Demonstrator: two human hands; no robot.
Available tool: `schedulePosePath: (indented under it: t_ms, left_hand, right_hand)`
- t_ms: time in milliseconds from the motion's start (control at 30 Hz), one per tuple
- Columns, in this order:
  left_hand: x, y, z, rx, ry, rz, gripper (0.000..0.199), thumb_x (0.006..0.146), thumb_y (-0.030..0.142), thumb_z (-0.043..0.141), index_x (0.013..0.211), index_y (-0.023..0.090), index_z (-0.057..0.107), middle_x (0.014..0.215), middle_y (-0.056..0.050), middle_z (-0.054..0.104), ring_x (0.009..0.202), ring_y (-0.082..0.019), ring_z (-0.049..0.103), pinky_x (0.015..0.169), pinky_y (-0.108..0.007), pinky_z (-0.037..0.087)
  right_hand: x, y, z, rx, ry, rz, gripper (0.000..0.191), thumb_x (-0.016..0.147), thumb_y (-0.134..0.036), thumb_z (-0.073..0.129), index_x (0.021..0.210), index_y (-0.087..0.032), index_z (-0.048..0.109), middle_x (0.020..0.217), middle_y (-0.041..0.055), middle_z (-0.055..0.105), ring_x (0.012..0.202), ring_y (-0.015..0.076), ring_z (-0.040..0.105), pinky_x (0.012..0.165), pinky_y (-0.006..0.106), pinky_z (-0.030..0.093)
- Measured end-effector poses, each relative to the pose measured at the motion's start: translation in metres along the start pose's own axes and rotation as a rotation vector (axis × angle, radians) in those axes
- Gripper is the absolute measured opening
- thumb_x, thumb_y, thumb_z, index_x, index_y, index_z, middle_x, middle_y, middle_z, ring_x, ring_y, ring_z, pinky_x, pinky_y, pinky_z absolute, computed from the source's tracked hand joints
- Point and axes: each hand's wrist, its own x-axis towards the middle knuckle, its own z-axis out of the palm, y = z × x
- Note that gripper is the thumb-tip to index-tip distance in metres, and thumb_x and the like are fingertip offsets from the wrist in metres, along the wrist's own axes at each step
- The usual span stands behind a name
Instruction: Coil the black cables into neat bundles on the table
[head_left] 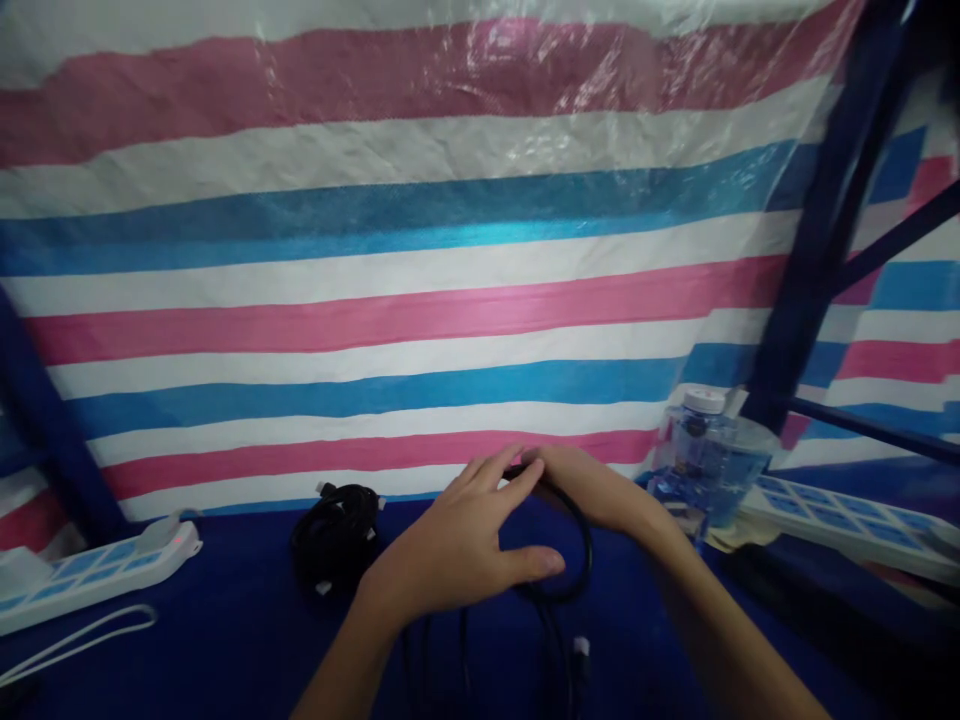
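Note:
A black cable (587, 560) is bent into a loop in front of me, and its loose strands hang down to the lower edge of the view. My right hand (574, 485) curls over the top of this loop and grips it; part of its fingers is hidden behind the left. Beside it, my left hand (469, 535) has its fingers stretched out and the thumb apart, with the fingertips close to the cable's top. A connector with a pale metal end (581, 648) hangs below the loop. Left of my hands lies a coiled black cable bundle (336, 535) with several plugs showing.
Power strips lie at the left (142, 565) and right (832, 520) on the blue tabletop (225, 640). A clear bottle (697, 450) and a plastic cup (742, 465) stand at the right. Behind hangs a striped tarp (420, 310) between blue metal posts (810, 230).

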Motion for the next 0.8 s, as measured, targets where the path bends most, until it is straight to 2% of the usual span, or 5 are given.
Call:
schedulePosePath:
  t_ms: [167, 400, 500, 600, 800]
  left_hand:
    - [0.010, -0.017, 0.003, 0.117, 0.235, -0.182, 0.069, 0.078, 0.007, 0.037, 0.143, 0.022, 0.024, 0.130, -0.014, 0.051, 0.112, -0.027, 0.052, 0.091, -0.042, 0.040]
    - [0.010, -0.024, -0.009, 0.252, 0.375, -0.508, 0.055, 0.072, 0.011, 0.045, 0.127, 0.012, 0.046, 0.083, -0.015, 0.066, 0.083, -0.032, 0.061, 0.069, -0.039, 0.041]
    - [0.004, -0.015, -0.019, -0.017, 0.454, -0.473, 0.036, 0.077, 0.022, 0.048, 0.112, 0.018, 0.055, 0.058, -0.002, 0.057, 0.058, -0.021, 0.057, 0.055, -0.030, 0.039]
    - [-0.001, -0.001, -0.027, -0.481, 0.504, -0.326, 0.018, 0.079, 0.033, 0.052, 0.087, 0.018, 0.058, 0.048, 0.005, 0.043, 0.047, -0.012, 0.047, 0.050, -0.025, 0.040]
    - [-0.010, 0.019, -0.032, -1.244, 0.433, -0.120, 0.034, 0.081, 0.048, 0.048, 0.062, 0.020, 0.042, 0.040, 0.011, 0.012, 0.033, -0.004, 0.011, 0.032, -0.016, 0.023]
  right_hand:
    - [0.001, -0.030, -0.004, 0.035, 0.018, -0.008, 0.016, 0.080, -0.015, 0.045, 0.085, -0.017, 0.060, 0.073, 0.0012, 0.060, 0.064, 0.0131, 0.050, 0.058, 0.024, 0.036]
    - [0.005, -0.053, 0.020, -0.081, 0.069, -0.079, 0.018, 0.083, -0.035, 0.055, 0.080, -0.017, 0.056, 0.074, 0.0025, 0.060, 0.063, 0.0130, 0.051, 0.054, 0.025, 0.032]
    - [0.007, -0.049, 0.019, 0.168, 0.019, -0.073, 0.018, 0.089, -0.030, 0.047, 0.080, -0.018, 0.056, 0.061, -0.0012, 0.057, 0.053, 0.0100, 0.051, 0.048, 0.022, 0.034]
    - [0.006, -0.051, 0.017, 0.565, 0.282, -0.050, 0.018, 0.088, -0.036, 0.050, 0.081, -0.019, 0.052, 0.043, -0.0088, 0.042, 0.035, 0.0072, 0.042, 0.039, 0.020, 0.032]
    - [0.003, -0.066, 0.026, 0.835, 0.460, -0.126, 0.024, 0.089, -0.043, 0.046, 0.081, -0.020, 0.047, 0.042, -0.0105, 0.037, 0.034, 0.0066, 0.044, 0.040, 0.020, 0.034]
